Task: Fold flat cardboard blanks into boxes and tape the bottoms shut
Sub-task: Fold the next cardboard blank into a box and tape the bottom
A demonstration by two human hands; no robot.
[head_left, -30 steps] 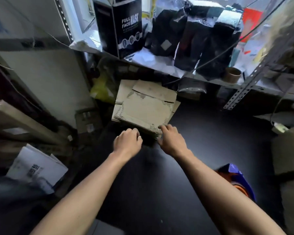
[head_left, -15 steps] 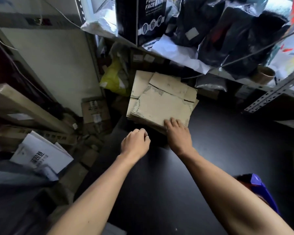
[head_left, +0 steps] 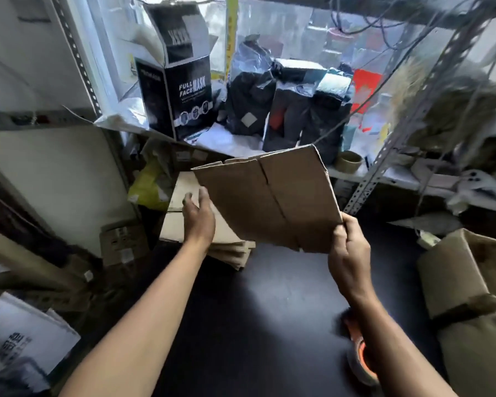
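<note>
My left hand (head_left: 198, 217) rests with curled fingers on the stack of flat blanks (head_left: 184, 222) at the tabletop's (head_left: 269, 310) far left corner. My right hand (head_left: 348, 253) pinches the near right corner of one cardboard blank (head_left: 269, 202), lifted tilted above the tabletop. A tape roll (head_left: 361, 359) sits near the right edge.

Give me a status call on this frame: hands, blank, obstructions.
Both hands grip one flat cardboard blank: right hand at its near corner, left hand at its left edge. Blank above the stack, still unfolded. Tape roll near right forearm.

Backlit, dim foreground, blurred edges
</note>
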